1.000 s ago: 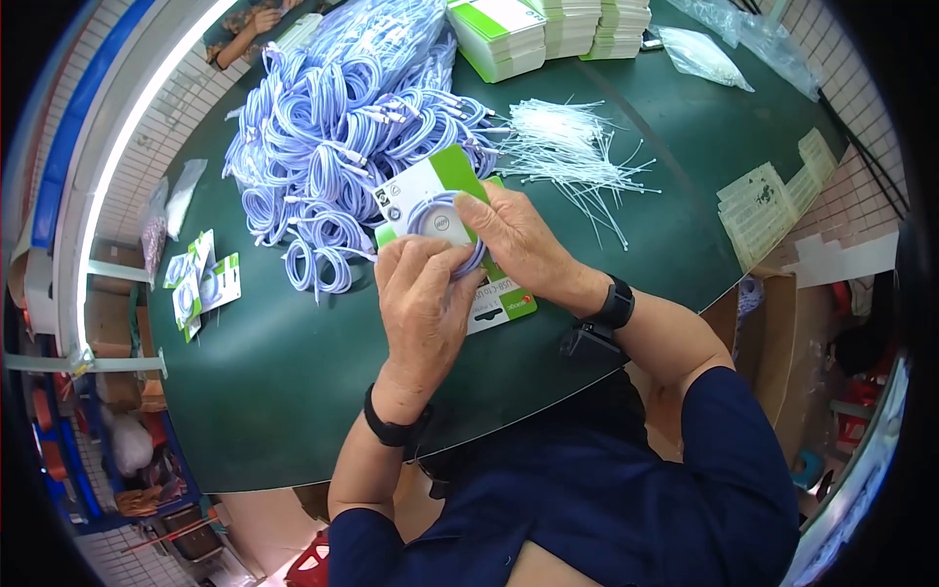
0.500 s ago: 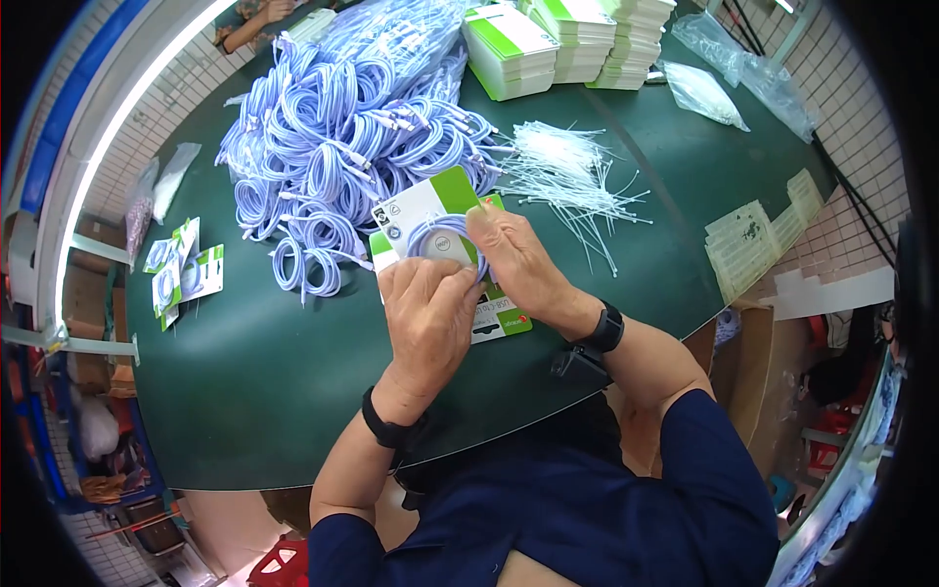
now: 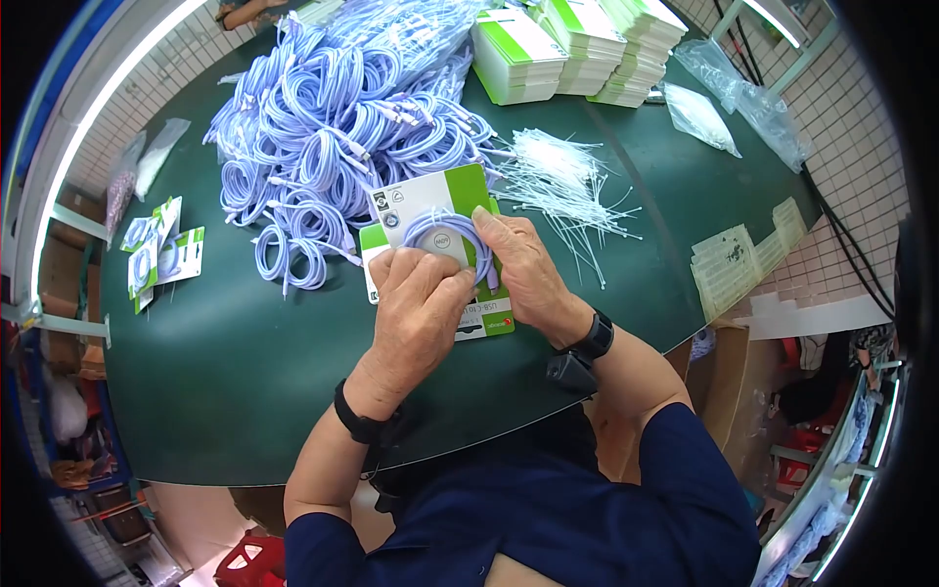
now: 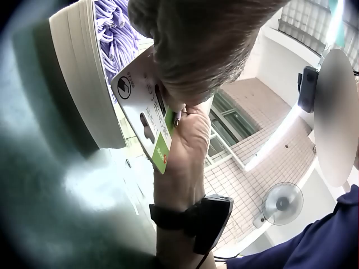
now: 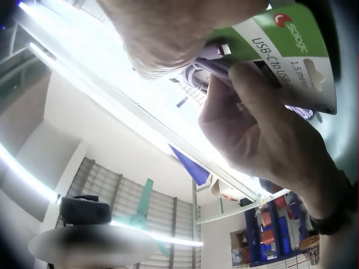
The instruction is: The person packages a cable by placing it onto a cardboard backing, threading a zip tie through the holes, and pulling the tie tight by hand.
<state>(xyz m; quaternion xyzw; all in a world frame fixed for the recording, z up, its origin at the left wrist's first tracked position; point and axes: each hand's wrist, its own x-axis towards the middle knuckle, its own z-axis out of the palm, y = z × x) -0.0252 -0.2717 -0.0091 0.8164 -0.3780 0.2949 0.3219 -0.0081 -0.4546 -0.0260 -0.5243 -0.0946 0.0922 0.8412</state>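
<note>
In the head view a coiled lilac cable (image 3: 476, 238) lies against a white and green card (image 3: 426, 196), above the green table. The left hand (image 3: 416, 308) pinches the coil and card from the near left side, fingers curled. Gripping the card's right side, the right hand (image 3: 533, 277) has its thumb over the coil's edge. Under the first card is another printed card (image 3: 497, 315), marked USB-C. The right wrist view shows a cable plug (image 5: 216, 51) between the hands, beside the printed card (image 5: 297, 56). Parts of both hands' fingertips are hidden.
A big heap of coiled lilac cables (image 3: 323, 127) lies beyond the hands, with white zip ties (image 3: 562, 176) to its right. Stacks of cards (image 3: 518, 64) stand at the back. Carded cables (image 3: 156, 256) lie at the left, plastic bags (image 3: 702, 117) at the back right.
The head view has shifted, so the table's things sit differently in it. The upper card has turned slightly against the lower one, and a cable end now shows at the coil's right side.
</note>
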